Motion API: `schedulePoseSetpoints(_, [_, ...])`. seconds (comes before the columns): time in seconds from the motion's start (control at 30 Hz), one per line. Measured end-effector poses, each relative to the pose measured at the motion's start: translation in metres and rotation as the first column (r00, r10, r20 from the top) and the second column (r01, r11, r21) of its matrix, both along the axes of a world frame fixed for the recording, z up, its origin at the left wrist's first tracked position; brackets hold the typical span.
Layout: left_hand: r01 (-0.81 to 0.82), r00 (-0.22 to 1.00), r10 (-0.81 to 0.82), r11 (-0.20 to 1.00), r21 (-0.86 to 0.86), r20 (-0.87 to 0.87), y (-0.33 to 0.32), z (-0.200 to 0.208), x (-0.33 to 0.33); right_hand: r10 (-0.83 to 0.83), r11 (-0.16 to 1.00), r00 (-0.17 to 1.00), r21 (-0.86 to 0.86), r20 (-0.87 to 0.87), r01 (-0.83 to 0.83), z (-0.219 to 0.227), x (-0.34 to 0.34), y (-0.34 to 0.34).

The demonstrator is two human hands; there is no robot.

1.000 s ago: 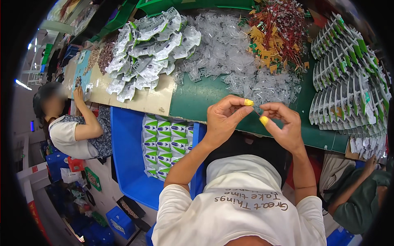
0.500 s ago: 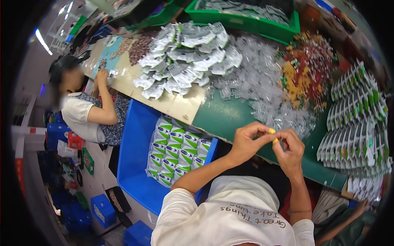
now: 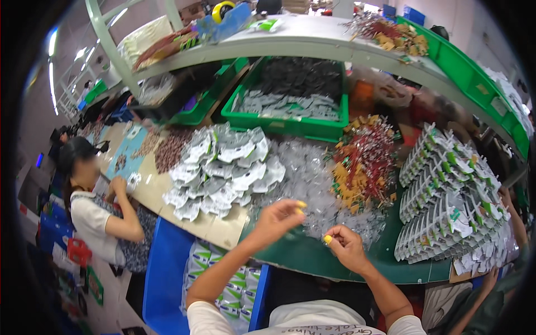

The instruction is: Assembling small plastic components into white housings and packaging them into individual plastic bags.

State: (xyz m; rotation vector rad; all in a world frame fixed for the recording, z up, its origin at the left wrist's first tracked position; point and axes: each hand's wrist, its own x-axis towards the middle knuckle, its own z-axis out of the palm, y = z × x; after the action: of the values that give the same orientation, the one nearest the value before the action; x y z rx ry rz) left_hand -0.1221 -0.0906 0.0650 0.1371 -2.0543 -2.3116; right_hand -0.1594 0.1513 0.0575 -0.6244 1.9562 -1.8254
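My left hand (image 3: 280,218), yellow covers on its fingertips, reaches over the near part of a heap of clear plastic pieces (image 3: 304,167). Its fingers stretch forward, slightly apart and a little blurred, with nothing visible between them. Lower and to the right, my right hand (image 3: 347,247) hovers near the front of the green tabletop (image 3: 290,245). Its fingers are curled and a yellow cover shows on a fingertip; whatever they grip is too small or hidden to make out. Beyond the clear pieces lies a tangle of red wires and orange parts (image 3: 365,167).
White-and-green curved shells (image 3: 223,170) are heaped at left, and stacked rows of similar shells (image 3: 446,195) stand at right. A green bin (image 3: 285,126) sits behind, under a shelf (image 3: 290,44). A blue bin (image 3: 162,279) holds packaged pieces below. Another person (image 3: 100,212) works at left.
My hands, which were together at the fingertips, have come apart; the left has moved left of the right. The view has tilted up, bringing the shelf into sight.
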Motion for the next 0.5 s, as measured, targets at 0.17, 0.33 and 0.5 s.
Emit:
schedulePoseSetpoints(0.17, [-0.670,0.736,0.119,-0.006,-0.742,-0.666,-0.098,0.041,-0.059,-0.038,0.998,0.991,-0.044,0.125,0.044,0.005,-0.004,0.017])
schedulePoseSetpoints(0.33, [-0.566,0.804,0.099,-0.175,-0.805,-0.587,-0.142,0.027,-0.081,0.012,0.997,0.996,0.077,0.086,-0.019,0.005,0.001,0.020])
schedulePoseSetpoints(0.5, [-0.591,0.791,0.010,-0.247,-0.768,-0.612,-0.139,0.036,-0.081,-0.040,0.995,0.996,0.091,0.074,0.033,0.008,0.018,0.019])
